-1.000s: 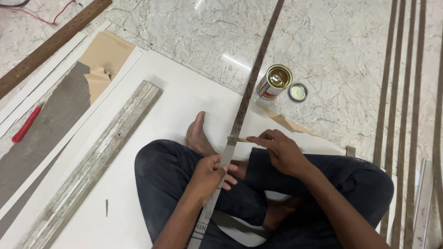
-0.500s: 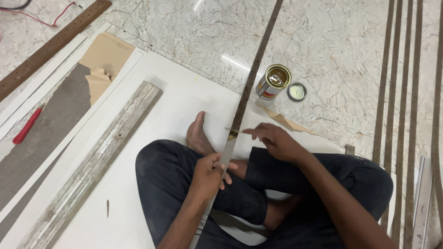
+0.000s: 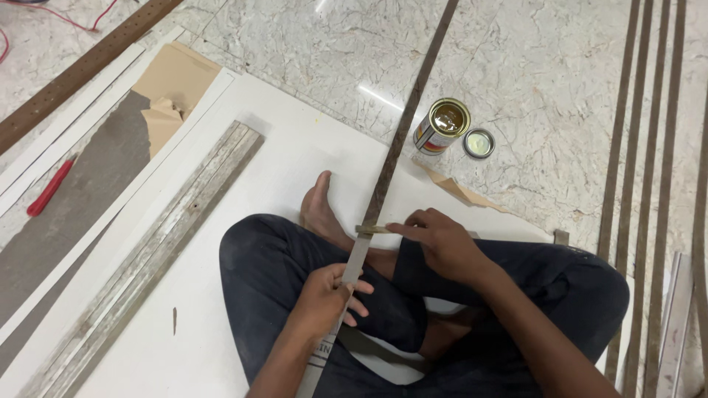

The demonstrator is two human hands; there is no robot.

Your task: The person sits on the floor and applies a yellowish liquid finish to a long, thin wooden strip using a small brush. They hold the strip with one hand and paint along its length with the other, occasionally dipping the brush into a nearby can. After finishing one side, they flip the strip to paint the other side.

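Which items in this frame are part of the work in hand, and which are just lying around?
In use:
- long thin strip, held by the left hand
- small flat spreader, pressed across the strip by the right hand
- open tin with its lid beside it, likely

Lying about:
- red-handled tool
- weathered wooden plank
- spare strips
- torn brown paper

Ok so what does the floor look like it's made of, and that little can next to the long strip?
The floor looks like polished marble or a similar stone: pale, grey-veined, with a glossy glare spot. The can seems to be metal, with a shiny gold-toned rim and inside; its round lid lies beside it.
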